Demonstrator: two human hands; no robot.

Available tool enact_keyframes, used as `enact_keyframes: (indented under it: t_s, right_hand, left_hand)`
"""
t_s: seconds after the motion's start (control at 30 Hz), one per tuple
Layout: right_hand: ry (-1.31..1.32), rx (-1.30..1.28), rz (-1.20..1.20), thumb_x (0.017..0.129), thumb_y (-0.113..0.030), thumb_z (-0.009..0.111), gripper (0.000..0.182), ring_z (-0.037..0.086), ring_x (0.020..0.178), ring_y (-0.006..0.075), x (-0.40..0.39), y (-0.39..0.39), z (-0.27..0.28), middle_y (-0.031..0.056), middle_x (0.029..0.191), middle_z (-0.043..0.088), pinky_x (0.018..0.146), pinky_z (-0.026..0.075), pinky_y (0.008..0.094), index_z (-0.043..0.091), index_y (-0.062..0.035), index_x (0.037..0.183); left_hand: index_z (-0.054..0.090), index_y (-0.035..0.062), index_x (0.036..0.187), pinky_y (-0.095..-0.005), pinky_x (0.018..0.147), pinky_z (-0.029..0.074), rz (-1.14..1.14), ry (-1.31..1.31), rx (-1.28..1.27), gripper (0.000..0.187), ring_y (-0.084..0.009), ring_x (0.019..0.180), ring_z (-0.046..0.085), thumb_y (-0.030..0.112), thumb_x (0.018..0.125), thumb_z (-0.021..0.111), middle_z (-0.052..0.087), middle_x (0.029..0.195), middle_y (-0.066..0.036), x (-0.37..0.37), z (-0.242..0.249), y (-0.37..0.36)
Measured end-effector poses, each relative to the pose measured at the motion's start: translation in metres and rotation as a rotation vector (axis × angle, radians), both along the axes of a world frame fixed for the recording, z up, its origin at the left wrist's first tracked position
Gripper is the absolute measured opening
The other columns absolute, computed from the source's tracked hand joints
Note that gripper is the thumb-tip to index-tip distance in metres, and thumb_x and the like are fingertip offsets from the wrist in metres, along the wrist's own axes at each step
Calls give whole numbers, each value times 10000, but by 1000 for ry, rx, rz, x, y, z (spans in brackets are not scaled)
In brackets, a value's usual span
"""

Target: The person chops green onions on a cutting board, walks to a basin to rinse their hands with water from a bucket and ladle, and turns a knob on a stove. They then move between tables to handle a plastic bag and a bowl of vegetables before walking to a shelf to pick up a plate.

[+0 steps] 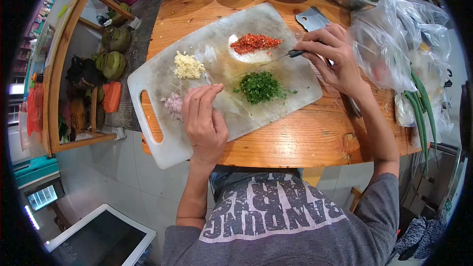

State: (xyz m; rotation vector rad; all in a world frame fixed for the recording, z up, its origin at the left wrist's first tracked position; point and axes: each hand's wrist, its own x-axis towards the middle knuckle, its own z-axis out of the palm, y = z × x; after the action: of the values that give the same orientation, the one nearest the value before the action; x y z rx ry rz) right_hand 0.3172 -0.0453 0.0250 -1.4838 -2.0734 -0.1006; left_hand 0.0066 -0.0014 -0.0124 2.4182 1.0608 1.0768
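A head-worn camera looks straight down at a white cutting board (162, 152) lying at an angle on a round wooden worktop (305, 138), its handle corner hanging past the near edge. Going left to right across the board: a small pile of minced garlic (188, 66) sits toward the far left, and a smaller pale pink heap of chopped shallot (173, 105) lies nearer the person. The left hand (204, 120) rests flat on the board just right of the shallot, its fingers (197, 99) extended and loose, holding nothing. Next comes a mound of chopped green herbs (260, 87) at the middle, with a heap of chopped red chili (254, 43) beyond it. The right hand (332, 56) has its fingers closed around the black handle of a knife (276, 59), whose thin blade lies low across the board, pointing left between the chili and the herbs. A cleaver (311, 18) lies just beyond that hand, and clear plastic bags (399, 44) with long green stalks crowd the right edge. The risks as I judge them: the blade tip points toward the resting left fingers, so a quick sweep could nick them; the overhanging board could tip under pressure; a careless scrape could mix the separate piles.
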Motion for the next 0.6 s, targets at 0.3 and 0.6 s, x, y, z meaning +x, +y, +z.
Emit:
enact_keyframes:
  t_s: [0.3, 0.6]
  right_hand:
    - [-159, 21, 106, 804, -80, 718, 274, 563, 985, 248, 8, 7, 16, 3, 991, 654, 1042, 384, 464, 753, -172, 1060]
    - [-69, 38, -170, 802, -80, 727, 258, 570, 942, 241, 11, -22, 6, 28, 987, 669, 902, 398, 385, 750, -121, 1056]
  left_hand:
    - [631, 27, 1254, -462, 1075, 389, -2, 46, -24, 506, -339, 1171, 558, -87, 789, 466, 627, 1200, -163, 0, -4, 3]
    - [603, 22, 1279, -490, 1112, 354, -52, 39, -114, 535, -334, 1208, 536, -76, 762, 506, 616, 1221, -140, 1, -4, 3]
